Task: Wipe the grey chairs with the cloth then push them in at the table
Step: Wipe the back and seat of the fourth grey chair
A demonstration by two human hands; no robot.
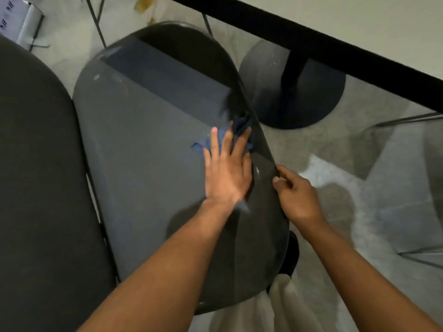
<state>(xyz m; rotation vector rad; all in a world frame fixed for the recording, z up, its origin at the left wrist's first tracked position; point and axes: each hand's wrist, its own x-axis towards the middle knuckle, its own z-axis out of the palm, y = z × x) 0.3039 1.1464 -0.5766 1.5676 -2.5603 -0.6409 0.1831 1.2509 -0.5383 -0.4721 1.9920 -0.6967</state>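
Fingers of the left hand [225,171] lie straight and spread, pressing the blue cloth [236,136] flat on the grey chair [143,144], close to its right edge. Beside it the right hand [296,196] curls round that edge, thumb on top, gripping the chair. A second chair [40,164] stands just to the left; the table [359,27] is beyond, its round base [294,92] on the floor.

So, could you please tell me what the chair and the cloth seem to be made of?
Chair: its grey surface looks like smooth matte plastic or vinyl, going by the soft sheen and a glint near the edge; which one is unclear. Cloth: soft blue fabric, since it bunches and wrinkles under the left hand.
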